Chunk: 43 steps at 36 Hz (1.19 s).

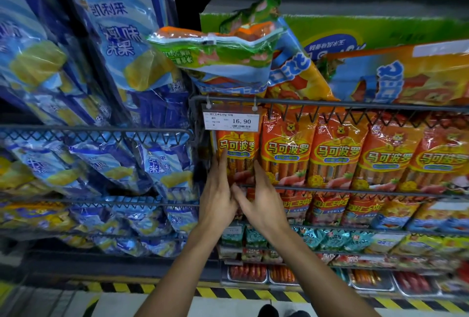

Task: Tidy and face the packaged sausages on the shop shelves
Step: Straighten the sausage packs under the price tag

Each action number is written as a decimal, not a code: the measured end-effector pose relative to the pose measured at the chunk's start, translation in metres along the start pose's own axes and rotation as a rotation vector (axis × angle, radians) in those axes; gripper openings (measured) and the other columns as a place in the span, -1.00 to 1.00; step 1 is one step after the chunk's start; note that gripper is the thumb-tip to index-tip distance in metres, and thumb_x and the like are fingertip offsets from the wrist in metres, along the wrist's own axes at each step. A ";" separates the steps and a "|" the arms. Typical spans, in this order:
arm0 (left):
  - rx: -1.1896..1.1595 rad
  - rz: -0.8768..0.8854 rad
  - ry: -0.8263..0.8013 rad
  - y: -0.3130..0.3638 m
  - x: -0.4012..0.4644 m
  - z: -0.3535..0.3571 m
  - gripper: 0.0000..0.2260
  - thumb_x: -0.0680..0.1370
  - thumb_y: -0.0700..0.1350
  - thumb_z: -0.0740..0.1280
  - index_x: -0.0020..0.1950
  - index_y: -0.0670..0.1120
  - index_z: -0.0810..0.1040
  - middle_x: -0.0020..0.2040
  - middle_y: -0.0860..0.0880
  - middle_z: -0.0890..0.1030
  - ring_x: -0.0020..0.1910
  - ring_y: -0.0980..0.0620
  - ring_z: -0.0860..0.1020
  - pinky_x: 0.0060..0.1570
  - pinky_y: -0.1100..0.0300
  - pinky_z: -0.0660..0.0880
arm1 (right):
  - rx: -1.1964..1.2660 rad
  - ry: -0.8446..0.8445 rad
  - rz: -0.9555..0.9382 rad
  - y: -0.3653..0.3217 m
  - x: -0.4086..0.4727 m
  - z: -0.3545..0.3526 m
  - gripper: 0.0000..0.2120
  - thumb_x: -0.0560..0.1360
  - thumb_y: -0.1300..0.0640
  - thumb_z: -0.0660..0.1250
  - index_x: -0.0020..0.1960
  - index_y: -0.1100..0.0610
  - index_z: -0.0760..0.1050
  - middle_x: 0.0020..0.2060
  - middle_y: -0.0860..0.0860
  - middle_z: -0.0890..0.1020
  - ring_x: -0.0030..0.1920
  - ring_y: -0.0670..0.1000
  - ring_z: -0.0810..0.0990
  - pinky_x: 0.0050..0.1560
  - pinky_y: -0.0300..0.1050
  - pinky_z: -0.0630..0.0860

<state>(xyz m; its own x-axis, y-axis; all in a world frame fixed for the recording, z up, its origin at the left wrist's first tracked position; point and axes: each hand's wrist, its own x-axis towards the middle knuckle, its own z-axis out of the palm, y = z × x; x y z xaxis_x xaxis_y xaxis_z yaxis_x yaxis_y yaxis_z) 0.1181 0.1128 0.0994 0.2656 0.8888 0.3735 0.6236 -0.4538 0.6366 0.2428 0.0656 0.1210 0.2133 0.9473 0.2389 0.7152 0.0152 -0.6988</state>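
- Head view: both hands are raised to the left end of a row of upright orange plastic sausage packets point(286, 154) standing behind the dark wire shelf rail point(330, 104).
- The left hand point(220, 195) lies with straight fingers against the left edge of the leftmost orange packet point(237, 156); the right hand point(258, 202) has its fingers extended toward that packet's right edge. Neither is clamped round anything — the two sit close together, thumbs almost meeting, flanking the packet as if squaring it up.
- A white price tag point(231, 120) hangs from the rail just above this packet and covers its top.
- Above, a green-and-orange packet point(218, 55) lies loose and tilted on top of the upper stock, overhanging the rail.
- Risks, as I judge them: pushing the end packet sideways could tip its neighbours, since they lean on each other — and any upward nudge might knock the price tag askew or shake the overhanging packet down.
- To the left, blue snack bags point(101, 63) fill a separate wire section.
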 end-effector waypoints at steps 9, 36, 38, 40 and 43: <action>-0.059 -0.090 0.073 0.016 -0.004 0.000 -0.29 0.65 -0.16 0.29 0.69 0.04 -0.01 0.67 -0.02 0.13 0.60 -0.08 0.26 0.35 -0.13 0.49 | 0.082 0.083 0.081 -0.015 0.003 -0.010 -0.30 0.51 -0.24 0.37 0.55 0.02 0.34 0.08 -0.05 0.72 0.00 0.01 0.71 -0.04 -0.02 0.65; 0.264 0.303 -0.068 0.008 0.004 0.004 -0.28 0.60 -0.17 0.40 0.67 -0.10 0.10 0.70 -0.05 -0.05 0.67 -0.15 -0.09 0.54 -0.24 0.23 | -0.023 0.014 -0.232 0.023 0.003 -0.013 -0.41 0.69 0.01 0.24 0.65 0.04 0.13 0.63 -0.09 0.17 0.61 -0.15 0.12 0.56 -0.13 0.24; 0.223 0.292 -0.063 0.010 0.004 0.003 -0.29 0.59 -0.20 0.40 0.67 -0.10 0.13 0.70 -0.03 -0.02 0.67 -0.15 -0.07 0.53 -0.26 0.23 | -0.011 0.000 -0.231 0.023 0.004 -0.017 -0.42 0.68 0.01 0.25 0.65 0.02 0.16 0.62 -0.11 0.20 0.60 -0.16 0.15 0.55 -0.17 0.23; 0.190 0.299 -0.057 0.012 0.003 0.000 -0.34 0.60 -0.18 0.39 0.65 -0.08 0.19 0.70 -0.02 0.02 0.67 -0.14 -0.04 0.55 -0.24 0.21 | -0.006 0.000 -0.230 0.024 0.003 -0.025 -0.46 0.68 0.01 0.26 0.63 0.00 0.22 0.59 -0.15 0.25 0.58 -0.21 0.17 0.53 -0.26 0.21; 0.165 0.291 -0.060 0.012 0.002 -0.006 -0.44 0.62 -0.12 0.38 0.61 -0.03 0.32 0.68 0.02 0.11 0.67 -0.11 0.03 0.59 -0.15 0.15 | 0.015 0.014 -0.210 0.031 -0.004 -0.045 -0.52 0.68 0.02 0.28 0.58 -0.01 0.32 0.54 -0.17 0.33 0.54 -0.29 0.19 0.48 -0.39 0.18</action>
<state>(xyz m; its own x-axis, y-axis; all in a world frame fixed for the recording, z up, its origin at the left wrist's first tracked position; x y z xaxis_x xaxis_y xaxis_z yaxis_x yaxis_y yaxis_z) 0.1214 0.1093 0.1120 0.4898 0.7277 0.4802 0.6241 -0.6772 0.3897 0.2944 0.0482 0.1287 0.0697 0.9182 0.3900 0.7347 0.2172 -0.6427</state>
